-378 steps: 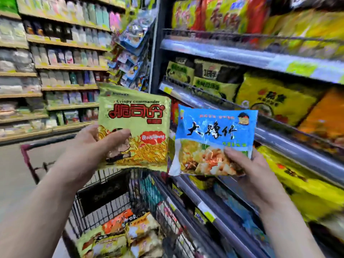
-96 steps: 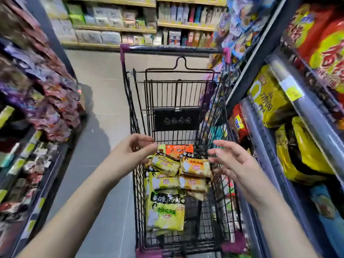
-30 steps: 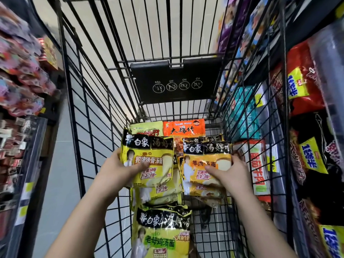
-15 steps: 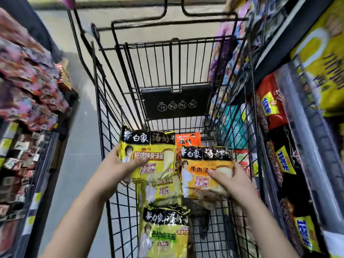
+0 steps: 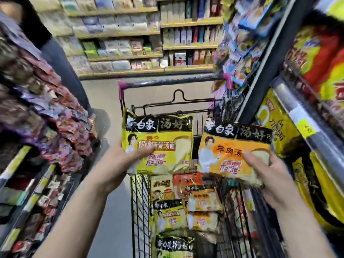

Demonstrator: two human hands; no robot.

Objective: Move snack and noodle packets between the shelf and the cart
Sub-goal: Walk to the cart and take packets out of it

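Observation:
My left hand point(image 5: 121, 164) grips a yellow noodle packet point(image 5: 163, 144) with a black top band by its lower left corner, held up above the cart. My right hand point(image 5: 268, 174) grips an orange noodle packet point(image 5: 229, 155) with the same black band, thumb across its front. Both packets hang over the black wire cart point(image 5: 139, 211). Several more noodle packets point(image 5: 171, 216) lie in the cart's basket below. The shelf point(image 5: 307, 131) on the right holds big yellow and red bags.
A rack of small purple and red snack packets point(image 5: 46, 118) lines the left side. The cart's handle point(image 5: 173, 81) with magenta ends points away from me. Wooden shelves of boxes point(image 5: 149, 43) stand across the aisle. Bare grey floor point(image 5: 106, 220) runs left of the cart.
Both hands have lifted their noodle packets up out of the cart basket. My view has tilted upward, showing the cart handle and the far shelves.

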